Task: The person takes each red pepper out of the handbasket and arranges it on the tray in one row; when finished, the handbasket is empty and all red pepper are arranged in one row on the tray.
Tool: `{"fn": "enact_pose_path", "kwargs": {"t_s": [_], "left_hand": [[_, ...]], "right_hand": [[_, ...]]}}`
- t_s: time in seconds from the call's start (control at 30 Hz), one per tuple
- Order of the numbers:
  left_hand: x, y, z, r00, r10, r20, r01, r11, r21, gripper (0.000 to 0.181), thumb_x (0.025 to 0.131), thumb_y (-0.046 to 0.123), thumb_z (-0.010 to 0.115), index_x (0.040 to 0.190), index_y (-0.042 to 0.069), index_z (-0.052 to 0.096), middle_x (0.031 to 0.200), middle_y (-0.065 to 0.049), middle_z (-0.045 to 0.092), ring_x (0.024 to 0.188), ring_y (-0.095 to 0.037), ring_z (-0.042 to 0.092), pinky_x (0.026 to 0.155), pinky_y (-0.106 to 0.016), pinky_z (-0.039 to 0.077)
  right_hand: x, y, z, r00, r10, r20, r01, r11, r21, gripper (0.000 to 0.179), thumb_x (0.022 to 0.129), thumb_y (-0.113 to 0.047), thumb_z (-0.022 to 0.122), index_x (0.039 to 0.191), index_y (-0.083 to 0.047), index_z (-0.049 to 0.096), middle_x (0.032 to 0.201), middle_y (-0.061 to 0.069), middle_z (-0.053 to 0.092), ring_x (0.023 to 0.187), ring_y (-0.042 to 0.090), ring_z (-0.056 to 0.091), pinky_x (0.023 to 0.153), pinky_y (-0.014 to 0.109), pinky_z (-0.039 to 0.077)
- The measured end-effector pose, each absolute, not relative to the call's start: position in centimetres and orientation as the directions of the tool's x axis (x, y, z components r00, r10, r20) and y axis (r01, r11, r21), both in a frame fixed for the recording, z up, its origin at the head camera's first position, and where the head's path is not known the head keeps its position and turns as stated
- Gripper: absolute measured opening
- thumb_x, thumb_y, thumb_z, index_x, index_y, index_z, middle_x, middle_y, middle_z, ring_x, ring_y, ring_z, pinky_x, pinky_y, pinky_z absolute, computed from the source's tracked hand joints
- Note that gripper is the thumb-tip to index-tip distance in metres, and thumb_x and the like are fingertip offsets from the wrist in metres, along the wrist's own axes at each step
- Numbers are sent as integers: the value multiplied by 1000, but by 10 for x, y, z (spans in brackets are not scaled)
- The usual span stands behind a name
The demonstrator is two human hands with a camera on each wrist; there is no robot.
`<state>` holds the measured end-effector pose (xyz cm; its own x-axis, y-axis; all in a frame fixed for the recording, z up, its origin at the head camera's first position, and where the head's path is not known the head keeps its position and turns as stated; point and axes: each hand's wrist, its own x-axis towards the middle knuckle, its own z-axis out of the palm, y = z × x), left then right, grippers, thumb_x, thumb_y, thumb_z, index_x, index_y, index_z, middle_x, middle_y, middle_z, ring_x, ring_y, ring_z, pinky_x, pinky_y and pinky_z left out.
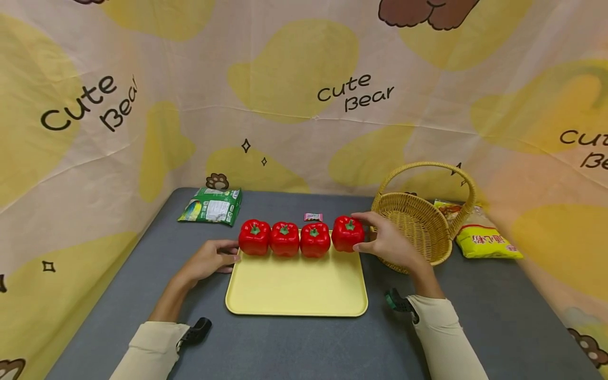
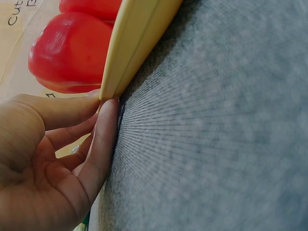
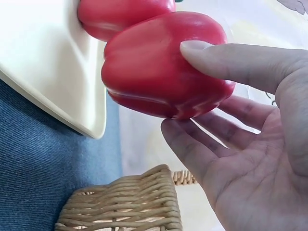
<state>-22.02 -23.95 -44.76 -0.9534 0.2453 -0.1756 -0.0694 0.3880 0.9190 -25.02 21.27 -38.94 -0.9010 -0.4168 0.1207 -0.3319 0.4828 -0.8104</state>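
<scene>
Along the far side of a yellow tray, three red bell peppers sit side by side with green stems up. At the right end of that row, my right hand holds another red bell pepper, a small gap from its neighbor. The right wrist view shows the thumb on this bell pepper's side and fingers beneath, above the tray's corner. My left hand pinches the tray's left rim near the leftmost pepper. In the left wrist view, thumb and fingertips meet at the tray's edge.
A wicker basket with a tall handle stands right of the tray, close to my right hand. Behind it lies a yellow-and-red bag. A green packet lies back left, and a small pink wrapped piece sits behind the peppers.
</scene>
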Motion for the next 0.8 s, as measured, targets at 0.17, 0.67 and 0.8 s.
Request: {"fn": "enact_pose_path", "kwargs": {"t_s": [0.17, 0.67, 0.8], "left_hand": [[-221, -239, -448, -955, 237, -180, -78, 385, 919, 53, 102, 7, 65, 148, -15, 49, 143, -32, 60, 111, -20, 70, 85, -31, 65], [-220, -240, -449, -954, 248, -167, -64, 377, 924, 53, 102, 5, 65, 148, -16, 49, 145, -33, 58, 112, -22, 70, 84, -33, 66], [-220, -240, -449, -953, 256, -163, -58, 373, 926, 54, 102, 5, 65, 148, -17, 48, 143, -33, 60, 113, -22, 70, 84, -33, 66]], "right_hand": [[-250, 209, -391, -899, -424, 115, -339, 503, -795, 74, 83, -1, 84, 150, -1, 54, 141, 18, 59, 123, 39, 63, 104, 59, 57], [-248, 209, -394, -901, -422, 96, -347, 573, -743, 74, 81, -2, 86, 149, 0, 56, 142, 20, 59, 121, 37, 63, 101, 52, 59], [-248, 209, -395, -902, -425, 78, -336, 575, -746, 74, 82, -3, 86, 149, 2, 55, 144, 22, 58, 126, 39, 62, 104, 52, 58]]}}
